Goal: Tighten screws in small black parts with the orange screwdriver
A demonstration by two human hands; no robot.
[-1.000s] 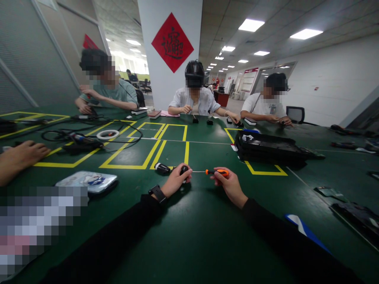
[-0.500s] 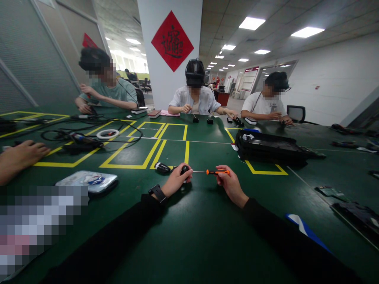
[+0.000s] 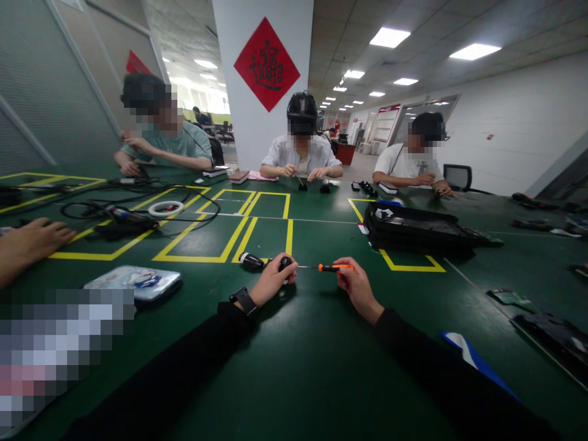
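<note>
"Where was the screwdriver (image 3: 331, 267)?"

"Its handle (image 3: 339, 267) was pinched in the right hand (image 3: 357, 285); the shaft (image 3: 309, 267) ran left toward the small black part (image 3: 285, 263) that the left hand (image 3: 272, 279) clasped."

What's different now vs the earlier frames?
Right hand: fingertips shifted slightly back along the handle of the orange-and-black screwdriver, not letting go. Across the table, one hand of the pale-shirted co-worker left the small black parts and moved leftward in the picture to a small black block. Same as before: left hand holds the rounded black part, screwdriver shaft pointing at it.
</note>
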